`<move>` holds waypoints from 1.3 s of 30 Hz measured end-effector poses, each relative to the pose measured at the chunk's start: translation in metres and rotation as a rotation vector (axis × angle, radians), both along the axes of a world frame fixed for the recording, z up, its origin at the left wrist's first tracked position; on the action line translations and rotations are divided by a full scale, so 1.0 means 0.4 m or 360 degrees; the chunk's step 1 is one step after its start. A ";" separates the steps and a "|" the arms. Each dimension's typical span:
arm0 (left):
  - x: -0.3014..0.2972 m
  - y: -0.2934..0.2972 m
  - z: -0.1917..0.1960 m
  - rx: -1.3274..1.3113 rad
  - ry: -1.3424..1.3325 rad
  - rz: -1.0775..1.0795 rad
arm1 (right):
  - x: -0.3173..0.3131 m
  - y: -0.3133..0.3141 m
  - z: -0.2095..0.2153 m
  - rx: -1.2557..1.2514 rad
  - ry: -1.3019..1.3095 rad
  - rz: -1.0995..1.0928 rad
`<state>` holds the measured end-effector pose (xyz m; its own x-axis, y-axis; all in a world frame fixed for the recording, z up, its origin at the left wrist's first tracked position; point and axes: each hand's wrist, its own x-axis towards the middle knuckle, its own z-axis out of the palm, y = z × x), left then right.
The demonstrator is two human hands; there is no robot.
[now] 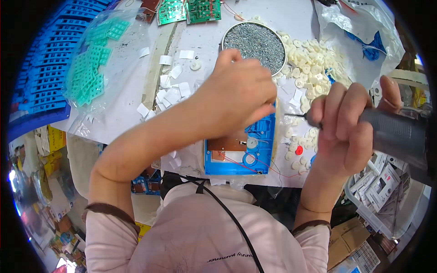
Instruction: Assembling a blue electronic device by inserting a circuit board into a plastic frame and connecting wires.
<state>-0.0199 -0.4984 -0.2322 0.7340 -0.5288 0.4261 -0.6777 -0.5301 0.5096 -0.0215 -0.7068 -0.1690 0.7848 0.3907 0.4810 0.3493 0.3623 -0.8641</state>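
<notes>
My left hand (243, 93) is curled closed above the upper part of a blue plastic casing (268, 157), close to a round bowl (285, 54) of small silver screws (255, 38). Its fingertips point down, and whatever they pinch is hidden. In the casing, a brown circuit board (225, 144) and thin red wires (239, 164) show below my wrist. My right hand (343, 123) is wrapped round a dark grey electric screwdriver (393, 134), held level to the right of the casing. Its thin bit points left, apart from the casing.
Many cream plastic discs (314, 57) and one red disc (298, 150) lie on the right. White paper pieces (170, 96) are scattered left of the casing. A clear bag of green keypads (88, 75) and stacked blue parts (50, 59) are farther left. Green circuit boards (203, 10) lie at the back.
</notes>
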 end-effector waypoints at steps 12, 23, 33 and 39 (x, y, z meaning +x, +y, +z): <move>-0.060 0.004 -0.001 -0.0390 0.0221 -0.0029 | -0.042 0.032 0.018 0.0027 0.0094 -0.0026; -0.071 -0.014 0.002 -0.0151 -0.0066 0.0380 | -0.004 0.047 -0.056 0.0084 -0.0044 -0.0173; -0.087 0.010 -0.061 0.0130 0.0020 0.0334 | 0.036 0.082 -0.152 -0.0239 -0.0109 -0.0382; -0.080 0.008 -0.066 0.0057 0.0007 0.0291 | 0.041 0.084 -0.152 -0.0470 -0.0278 -0.0319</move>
<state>-0.0519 -0.4952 -0.2587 0.8212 -0.4010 0.4059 -0.5661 -0.6620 0.4912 -0.0051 -0.6732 -0.2300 0.7759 0.3795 0.5039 0.5387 0.0169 -0.8423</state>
